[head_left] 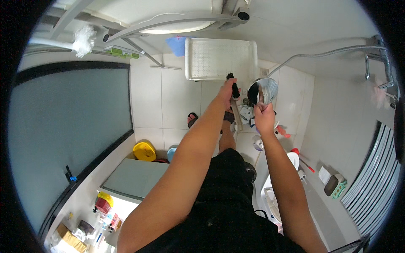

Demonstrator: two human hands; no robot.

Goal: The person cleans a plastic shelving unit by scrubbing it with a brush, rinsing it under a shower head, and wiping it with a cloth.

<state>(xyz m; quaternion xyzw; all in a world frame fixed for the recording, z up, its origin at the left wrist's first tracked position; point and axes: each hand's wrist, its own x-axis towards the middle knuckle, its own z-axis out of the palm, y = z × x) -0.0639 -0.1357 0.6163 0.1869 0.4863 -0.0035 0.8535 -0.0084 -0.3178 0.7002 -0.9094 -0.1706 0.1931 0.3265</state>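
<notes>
My left hand (227, 91) grips a long wooden-handled scrub brush with black bristles (235, 89), held over the near right edge of a white plastic basket-weave rack or stool (220, 60). To the right, my right hand (264, 118) is closed on the round chrome shower head (269, 88). A metal hose (329, 53) runs from the shower head to the wall fitting on the right. The brush and the shower head are apart. The brush handle slopes down past my sandalled foot. Whether water is flowing, I cannot tell.
White floor tiles (182, 95) lie around my feet. A yellow basin (145, 151) stands by a grey-topped cabinet (136, 177). A blue-grey glass door (72, 117) is on the left, a wall-mounted metal frame (180, 19) above. Small items and a toilet are at the right.
</notes>
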